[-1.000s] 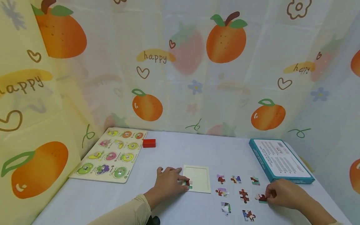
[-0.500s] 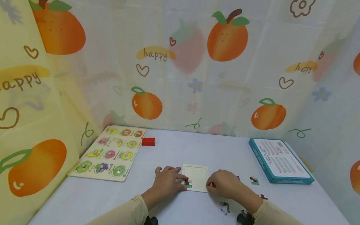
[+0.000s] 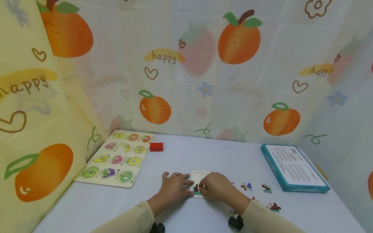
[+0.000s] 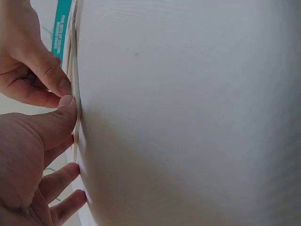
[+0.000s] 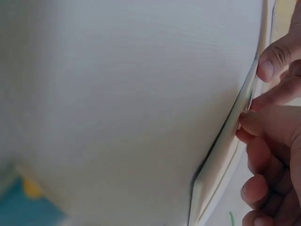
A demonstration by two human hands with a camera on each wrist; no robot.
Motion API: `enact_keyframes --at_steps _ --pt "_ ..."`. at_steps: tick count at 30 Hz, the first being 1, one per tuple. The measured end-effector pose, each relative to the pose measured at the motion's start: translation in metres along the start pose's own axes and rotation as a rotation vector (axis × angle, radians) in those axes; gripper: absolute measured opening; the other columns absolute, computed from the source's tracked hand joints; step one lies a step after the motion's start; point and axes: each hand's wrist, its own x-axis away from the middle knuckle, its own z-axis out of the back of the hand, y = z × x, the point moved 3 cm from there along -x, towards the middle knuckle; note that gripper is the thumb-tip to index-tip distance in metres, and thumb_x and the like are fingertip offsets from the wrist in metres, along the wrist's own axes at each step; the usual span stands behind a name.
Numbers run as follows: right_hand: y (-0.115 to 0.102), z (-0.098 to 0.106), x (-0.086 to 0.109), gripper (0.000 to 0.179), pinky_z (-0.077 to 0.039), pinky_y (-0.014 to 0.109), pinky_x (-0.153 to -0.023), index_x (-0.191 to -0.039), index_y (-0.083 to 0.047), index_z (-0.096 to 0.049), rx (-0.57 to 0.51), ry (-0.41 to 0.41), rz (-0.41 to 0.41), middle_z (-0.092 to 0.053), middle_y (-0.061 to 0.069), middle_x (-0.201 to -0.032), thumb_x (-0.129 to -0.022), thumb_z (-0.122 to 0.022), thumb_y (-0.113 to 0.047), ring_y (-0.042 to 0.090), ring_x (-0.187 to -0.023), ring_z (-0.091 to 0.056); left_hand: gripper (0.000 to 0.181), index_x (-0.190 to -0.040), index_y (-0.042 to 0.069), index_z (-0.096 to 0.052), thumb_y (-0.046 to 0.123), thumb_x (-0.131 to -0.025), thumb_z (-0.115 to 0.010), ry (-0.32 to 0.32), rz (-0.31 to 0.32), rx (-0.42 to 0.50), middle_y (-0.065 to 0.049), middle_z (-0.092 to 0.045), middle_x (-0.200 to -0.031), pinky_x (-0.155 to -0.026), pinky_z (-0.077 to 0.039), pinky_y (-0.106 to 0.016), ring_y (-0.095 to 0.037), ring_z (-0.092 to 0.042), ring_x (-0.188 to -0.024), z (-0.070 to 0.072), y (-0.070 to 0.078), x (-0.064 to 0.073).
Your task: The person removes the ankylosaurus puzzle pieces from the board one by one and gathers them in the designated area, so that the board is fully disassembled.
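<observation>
A small cream puzzle tray (image 3: 199, 176) lies on the table, with a brown-and-green jigsaw piece (image 3: 196, 188) in its lower left corner. My left hand (image 3: 172, 187) rests at the tray's left side, thumb and index finger touching its edge and lower corner, the other fingers spread. Over the tray, my right hand (image 3: 217, 187) pinches a jigsaw piece beside the corner one; fingers hide most of it. In the right wrist view, the right thumb and index finger (image 5: 251, 123) meet right at the tray's rim (image 5: 214, 174), close to the left thumb (image 5: 267, 69).
Loose jigsaw pieces lie right of the tray, among them a brown-and-green one (image 3: 274, 207) and a multicoloured one (image 3: 246, 186); the right arm covers others. A teal box (image 3: 297, 168) stands at right. A fruit board (image 3: 116, 158) and red block (image 3: 156, 147) are at back left.
My right hand has moved left from the loose pieces at the right, past the tray's right edge, to the corner piece. My left hand stays at the tray's left edge.
</observation>
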Motion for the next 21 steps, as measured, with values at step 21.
enact_keyframes --at_steps 21 --pt "0.083 0.042 0.132 0.010 -0.039 0.024 -0.051 -0.078 -0.028 -0.068 -0.281 -0.099 -0.273 -0.050 -0.014 -0.060 -0.083 -0.076 -0.028 0.004 -0.057 -0.046 0.037 -0.101 0.029 -0.080 0.042 -0.068 -0.087 -0.029 0.053 -0.002 0.005 -0.066 -0.124 -0.101 -0.015 -0.069 -0.025 -0.056 -0.114 -0.002 0.004 -0.013"
